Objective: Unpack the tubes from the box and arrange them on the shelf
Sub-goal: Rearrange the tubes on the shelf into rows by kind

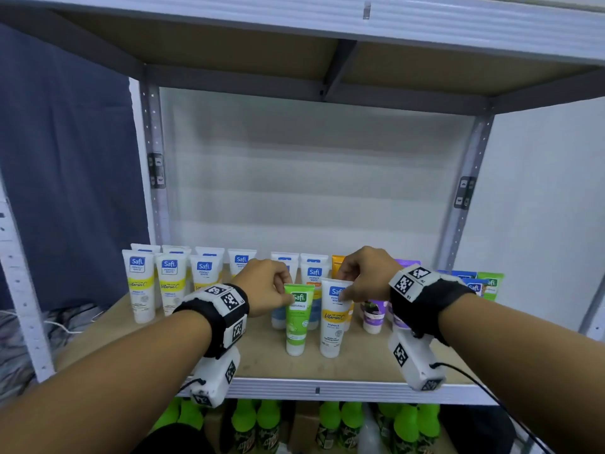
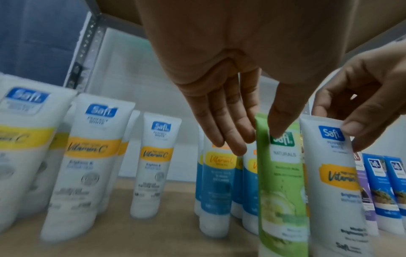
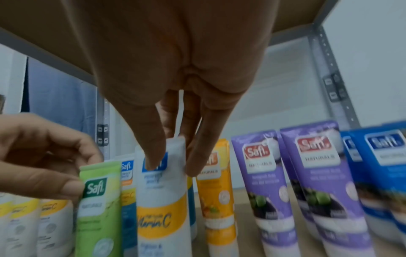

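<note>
A green Safi tube (image 1: 297, 317) stands cap-down near the front middle of the wooden shelf (image 1: 262, 358). My left hand (image 1: 266, 286) pinches its top edge between thumb and fingers (image 2: 237, 132); the tube (image 2: 282, 182) fills the lower right of the left wrist view. Beside it on the right stands a white and yellow Vitamin C tube (image 1: 334, 317), whose top my right hand (image 1: 363, 276) pinches. In the right wrist view my thumb (image 3: 151, 147) lies on that tube (image 3: 161, 196), and the green tube (image 3: 98, 207) is to its left. No box is in view.
Rows of upright tubes stand behind: white and yellow ones (image 1: 140, 286) at left, blue and white (image 1: 312, 273) in the middle, an orange one (image 3: 216, 191), purple ones (image 3: 323, 182) and blue ones (image 3: 382, 167) at right. Green bottles (image 1: 347, 424) fill the lower shelf.
</note>
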Demonstrator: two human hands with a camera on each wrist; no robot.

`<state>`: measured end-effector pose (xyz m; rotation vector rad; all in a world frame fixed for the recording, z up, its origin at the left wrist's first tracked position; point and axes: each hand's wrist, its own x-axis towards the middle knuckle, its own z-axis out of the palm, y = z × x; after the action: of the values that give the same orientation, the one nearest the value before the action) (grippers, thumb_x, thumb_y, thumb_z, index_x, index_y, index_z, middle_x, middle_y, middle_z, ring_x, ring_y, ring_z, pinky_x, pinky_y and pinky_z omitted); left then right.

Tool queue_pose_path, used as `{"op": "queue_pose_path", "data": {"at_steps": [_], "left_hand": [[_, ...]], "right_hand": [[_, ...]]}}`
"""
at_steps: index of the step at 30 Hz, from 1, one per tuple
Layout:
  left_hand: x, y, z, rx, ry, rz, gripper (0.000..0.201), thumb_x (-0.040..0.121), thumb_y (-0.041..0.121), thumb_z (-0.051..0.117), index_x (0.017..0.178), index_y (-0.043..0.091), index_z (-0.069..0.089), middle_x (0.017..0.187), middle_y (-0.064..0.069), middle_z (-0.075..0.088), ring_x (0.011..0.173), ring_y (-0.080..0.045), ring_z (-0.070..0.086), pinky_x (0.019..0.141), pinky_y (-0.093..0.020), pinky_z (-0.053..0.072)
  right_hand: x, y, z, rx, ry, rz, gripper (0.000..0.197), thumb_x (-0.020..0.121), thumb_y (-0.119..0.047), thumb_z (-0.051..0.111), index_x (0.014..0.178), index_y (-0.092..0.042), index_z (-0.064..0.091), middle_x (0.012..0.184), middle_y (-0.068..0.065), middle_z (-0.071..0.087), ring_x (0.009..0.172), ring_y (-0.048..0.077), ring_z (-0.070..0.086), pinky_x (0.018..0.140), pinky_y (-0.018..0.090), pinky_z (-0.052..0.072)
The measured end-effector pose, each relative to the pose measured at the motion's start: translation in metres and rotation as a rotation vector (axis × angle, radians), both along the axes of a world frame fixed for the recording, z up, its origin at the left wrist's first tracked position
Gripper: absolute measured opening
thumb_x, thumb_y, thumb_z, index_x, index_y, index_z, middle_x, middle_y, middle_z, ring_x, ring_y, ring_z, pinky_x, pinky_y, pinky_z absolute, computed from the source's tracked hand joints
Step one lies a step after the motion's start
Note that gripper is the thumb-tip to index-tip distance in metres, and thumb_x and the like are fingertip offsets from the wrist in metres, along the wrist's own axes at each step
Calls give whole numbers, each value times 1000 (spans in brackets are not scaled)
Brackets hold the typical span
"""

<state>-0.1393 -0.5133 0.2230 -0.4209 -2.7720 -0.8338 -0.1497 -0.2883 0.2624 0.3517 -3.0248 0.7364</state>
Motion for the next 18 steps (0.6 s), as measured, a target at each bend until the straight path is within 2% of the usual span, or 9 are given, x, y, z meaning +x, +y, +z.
{"op": "queue_pose_path", "data": {"at_steps": [2, 4, 6, 8, 9, 13, 18], "left_hand": [[0, 0, -13, 53, -23, 28, 28, 67, 32, 84, 84, 16, 67, 75, 3, 71, 68, -4, 63, 67, -16, 49], [1, 0, -26, 101, -72, 26, 32, 64, 33, 87, 82, 14, 68, 77, 1, 73, 69, -5, 65, 67, -17, 50], [2, 2, -39, 135, -126, 13, 33, 63, 31, 88, 84, 15, 70, 79, 1, 73, 73, -6, 67, 70, -19, 53], [3, 5, -49, 142, -145, 17, 34, 62, 30, 89, 88, 15, 71, 82, 1, 73, 77, -9, 68, 74, -22, 55], [3, 6, -53, 146, -145, 25, 33, 64, 28, 88, 90, 14, 71, 84, 1, 73, 79, -10, 68, 76, -24, 55], [3, 7, -62, 184, -144, 41, 25, 74, 20, 81, 97, 16, 71, 91, 2, 72, 85, -12, 68, 84, -29, 55], [4, -7, -63, 160, -156, 46, 25, 73, 21, 81, 96, 20, 71, 90, 5, 72, 86, -10, 67, 87, -33, 55]], "right_hand": [[3, 2, -12, -33, 8, -37, 37, 61, -24, 89, 91, -22, 67, 85, -3, 70, 68, 10, 68, 53, 18, 51], [7, 3, -27, -110, -52, -45, 42, 60, -23, 90, 92, -22, 62, 87, -3, 71, 70, 10, 69, 53, 19, 53], [8, 2, -46, -244, -129, -58, 44, 59, -18, 91, 93, -16, 65, 90, 3, 73, 76, 17, 72, 61, 30, 60], [7, 2, -61, -365, -166, -111, 47, 55, -14, 93, 95, -14, 67, 92, 6, 73, 82, 23, 72, 66, 41, 62], [5, 1, -68, -404, -169, -137, 48, 54, -13, 93, 95, -14, 68, 91, 7, 73, 83, 24, 71, 66, 43, 61], [2, -1, -86, -491, -176, -179, 47, 60, -13, 91, 101, -13, 68, 92, 6, 74, 84, 24, 72, 71, 44, 61], [0, -12, -92, -556, -176, -141, 45, 63, -10, 89, 101, -14, 67, 91, 5, 74, 86, 23, 72, 72, 45, 61]]}}
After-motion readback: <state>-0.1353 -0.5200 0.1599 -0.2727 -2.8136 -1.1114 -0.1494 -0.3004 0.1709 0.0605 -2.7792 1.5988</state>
